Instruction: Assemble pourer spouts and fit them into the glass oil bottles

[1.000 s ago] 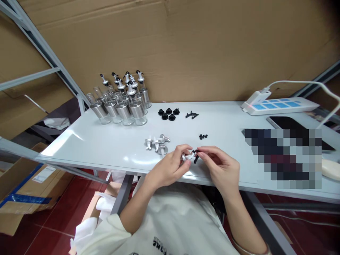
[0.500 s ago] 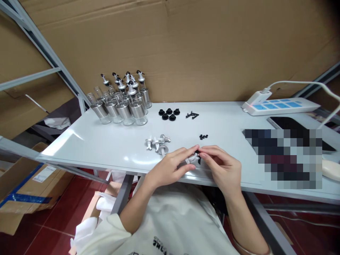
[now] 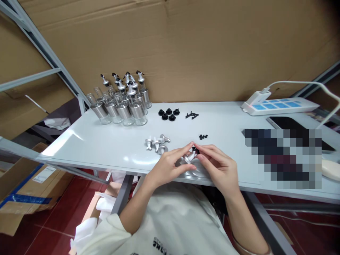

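Note:
Near the table's front edge, a silver pourer spout [image 3: 188, 157] with a black tip lies in my left hand [image 3: 170, 163], the thumb below it and the fingers above. My right hand [image 3: 219, 166] pinches at the black part by the spout's tip; its fingertips partly hide that piece. To the left of my hands lie several silver pourer spouts [image 3: 156, 143]. Small black caps [image 3: 203, 136] sit just beyond my fingers. Farther back are black stoppers [image 3: 169, 114] and thin black levers [image 3: 192, 115].
Glass bottles with steel sleeves [image 3: 123, 109] crowd the back left, several topped with pourers. On the right are a power strip [image 3: 281, 106] with a plugged charger, a phone [image 3: 287, 124], a blurred patch and a pale rounded object [image 3: 330, 170]. Cardboard [image 3: 172, 53] stands behind the table.
The spout has turned in my hands, and its silver body and black tip now show more clearly. My right hand has shifted slightly left. The pieces on the table stay put.

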`<state>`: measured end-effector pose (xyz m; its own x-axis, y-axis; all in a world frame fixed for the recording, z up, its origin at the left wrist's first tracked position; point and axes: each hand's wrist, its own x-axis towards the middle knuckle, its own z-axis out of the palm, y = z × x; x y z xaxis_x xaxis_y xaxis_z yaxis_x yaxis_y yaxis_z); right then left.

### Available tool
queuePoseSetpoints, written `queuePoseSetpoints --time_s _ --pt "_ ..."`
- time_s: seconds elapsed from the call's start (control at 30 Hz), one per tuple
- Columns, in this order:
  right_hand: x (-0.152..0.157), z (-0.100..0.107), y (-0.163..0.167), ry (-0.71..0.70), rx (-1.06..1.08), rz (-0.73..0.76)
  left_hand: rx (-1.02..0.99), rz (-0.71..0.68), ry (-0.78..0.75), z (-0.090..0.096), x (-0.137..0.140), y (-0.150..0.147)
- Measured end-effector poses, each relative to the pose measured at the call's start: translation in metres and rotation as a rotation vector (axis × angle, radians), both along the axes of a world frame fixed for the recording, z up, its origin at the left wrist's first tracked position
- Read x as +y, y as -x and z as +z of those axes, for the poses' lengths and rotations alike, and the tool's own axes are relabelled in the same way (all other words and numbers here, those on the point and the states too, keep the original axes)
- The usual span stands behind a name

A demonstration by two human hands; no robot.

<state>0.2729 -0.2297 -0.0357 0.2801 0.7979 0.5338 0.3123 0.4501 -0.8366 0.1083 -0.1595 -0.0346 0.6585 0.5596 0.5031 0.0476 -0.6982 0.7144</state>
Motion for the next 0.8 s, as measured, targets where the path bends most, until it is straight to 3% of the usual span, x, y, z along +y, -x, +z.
queuePoseSetpoints --time_s 0.37,0.8 --pt "0.0017 -0.0036 0.0028 0.032 -0.043 -0.106 0.061 0.008 0.054 0.0033 -0.0017 0.0011" --pt "0.0012 -0.0079 0.0014 -0.037 -0.174 -0.037 -0.011 0.015 0.059 0.0061 -0.0018 0.0007"
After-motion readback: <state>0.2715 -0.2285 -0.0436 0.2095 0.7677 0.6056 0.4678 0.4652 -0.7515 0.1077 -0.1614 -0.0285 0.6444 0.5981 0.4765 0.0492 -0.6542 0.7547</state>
